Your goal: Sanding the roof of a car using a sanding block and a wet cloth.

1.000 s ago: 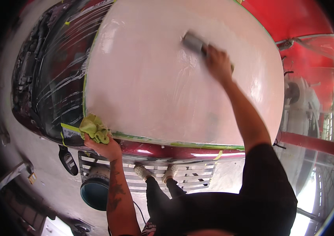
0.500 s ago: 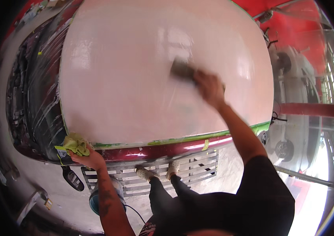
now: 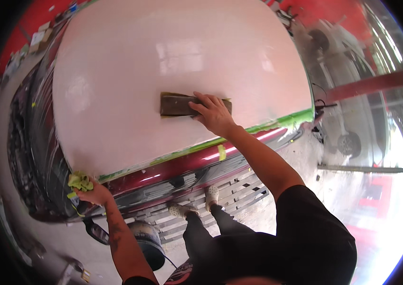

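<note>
A car roof [image 3: 116, 80], coated in glossy pale pink, spreads in front of me. My right hand [image 3: 216, 115] grips the right part of a long dark brown sanding block [image 3: 176, 105], which lies flat on the roof; sheet edges poke out around it. At the roof's near left corner, my left hand [image 3: 96, 194] is closed round a crumpled yellow-green cloth [image 3: 79, 181]. Green masking tape [image 3: 173, 156] runs along the roof's near edge, above the dark red side rail [image 3: 158, 171].
I stand on a slatted platform [image 3: 244, 194] beside the car. A dark bucket [image 3: 146, 244] stands by my left forearm, near the wing mirror [image 3: 98, 232]. Clear sheeting covers the windscreen at left. A red post [image 3: 367, 86] and a white car [image 3: 353, 109] are at right.
My right hand has brought the sanding block left and toward me across the roof. The view has turned somewhat. My left hand still grips the cloth at the corner.
</note>
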### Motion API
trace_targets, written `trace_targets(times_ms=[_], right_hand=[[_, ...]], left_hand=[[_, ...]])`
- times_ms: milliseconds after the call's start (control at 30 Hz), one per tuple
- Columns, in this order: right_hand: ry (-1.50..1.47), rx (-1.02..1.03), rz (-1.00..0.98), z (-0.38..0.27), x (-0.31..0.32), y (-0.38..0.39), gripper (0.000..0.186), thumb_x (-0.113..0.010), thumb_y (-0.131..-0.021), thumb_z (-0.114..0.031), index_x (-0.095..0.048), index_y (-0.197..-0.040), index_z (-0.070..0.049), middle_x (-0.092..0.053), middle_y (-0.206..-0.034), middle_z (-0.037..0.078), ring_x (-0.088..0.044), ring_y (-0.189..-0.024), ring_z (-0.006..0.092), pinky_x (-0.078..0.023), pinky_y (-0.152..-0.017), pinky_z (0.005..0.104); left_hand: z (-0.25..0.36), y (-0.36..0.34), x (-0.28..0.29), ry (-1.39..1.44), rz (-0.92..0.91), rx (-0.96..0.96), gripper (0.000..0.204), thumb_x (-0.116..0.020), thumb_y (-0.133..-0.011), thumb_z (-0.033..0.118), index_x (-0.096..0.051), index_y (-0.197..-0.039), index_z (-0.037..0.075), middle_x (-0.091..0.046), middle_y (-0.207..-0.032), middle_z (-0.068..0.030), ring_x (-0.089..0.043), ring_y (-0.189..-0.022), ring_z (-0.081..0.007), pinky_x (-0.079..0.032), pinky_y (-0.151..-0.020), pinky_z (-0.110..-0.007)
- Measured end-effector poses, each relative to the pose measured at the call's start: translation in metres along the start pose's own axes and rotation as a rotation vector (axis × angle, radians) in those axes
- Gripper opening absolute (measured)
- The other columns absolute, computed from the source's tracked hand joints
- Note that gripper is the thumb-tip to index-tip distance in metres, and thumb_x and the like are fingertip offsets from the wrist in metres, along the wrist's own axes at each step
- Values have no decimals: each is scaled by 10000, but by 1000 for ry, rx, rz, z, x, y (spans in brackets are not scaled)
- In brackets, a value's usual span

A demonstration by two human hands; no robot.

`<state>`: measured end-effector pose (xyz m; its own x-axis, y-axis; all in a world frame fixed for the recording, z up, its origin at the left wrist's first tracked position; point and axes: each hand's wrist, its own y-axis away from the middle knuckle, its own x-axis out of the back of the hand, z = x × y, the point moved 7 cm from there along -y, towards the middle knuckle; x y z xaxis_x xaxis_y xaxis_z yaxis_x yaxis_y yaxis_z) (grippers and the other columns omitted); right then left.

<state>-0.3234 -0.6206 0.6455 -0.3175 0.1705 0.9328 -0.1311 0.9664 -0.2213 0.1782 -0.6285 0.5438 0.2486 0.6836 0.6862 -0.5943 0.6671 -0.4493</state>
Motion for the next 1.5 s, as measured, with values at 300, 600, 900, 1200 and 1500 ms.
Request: trace_targets(times_ms=[300, 600, 900, 1200, 1500], right_hand=[[349, -252, -4, 130, 54, 86, 530, -679, -876, -272, -540, -1386, -316, -518, -1410, 71, -456, -1267, 390, -361, -1043, 559], [295, -590, 76, 225, 87, 144, 547, -608, -919, -197, -499, -1427, -368, -520, -1402, 75, -498, -1254, 368, -356, -1073, 533], [182, -307, 99, 217, 86, 126, 478, -608, -916, -277, -545, -1390, -296, -529, -1302, 115, -511, -1132, 343, -411, -954, 508], [116, -59, 100, 242, 99, 156, 494, -548, -898, -179, -544, -1387, -249, -478, -1370, 127, -483, -1153, 364, -399, -969, 500], [244, -407, 158, 442, 141, 53, 436, -573, -944, -263, -514, -1376, -239, -552, -1288, 135, -562, -1060, 379, -483, -850, 516]], left_hand=[[51, -34, 15, 414, -375, -69, 583, -731, -873, 124, -447, -1358, -30, -555, -1304, -204, -596, -1156, -312, -479, -993, -393], [228, 63, -19, -137, -565, -687, 877, -887, -662, 355, -479, -1421, 199, -431, -1430, -263, -436, -1314, -449, -434, -1016, -528], [303, 93, -50, 312, -419, -792, 488, -792, -715, 49, -605, -1164, 12, -636, -1121, -185, -619, -1055, -385, -500, -930, -445], [708, 294, -48, 596, -751, -660, 327, -755, -734, 89, -634, -1031, 23, -703, -880, -115, -655, -780, -232, -533, -772, -355], [609, 299, -84, 356, -635, -594, 546, -822, -782, 251, -558, -1214, 48, -612, -1160, -186, -588, -1089, -357, -476, -938, -435]])
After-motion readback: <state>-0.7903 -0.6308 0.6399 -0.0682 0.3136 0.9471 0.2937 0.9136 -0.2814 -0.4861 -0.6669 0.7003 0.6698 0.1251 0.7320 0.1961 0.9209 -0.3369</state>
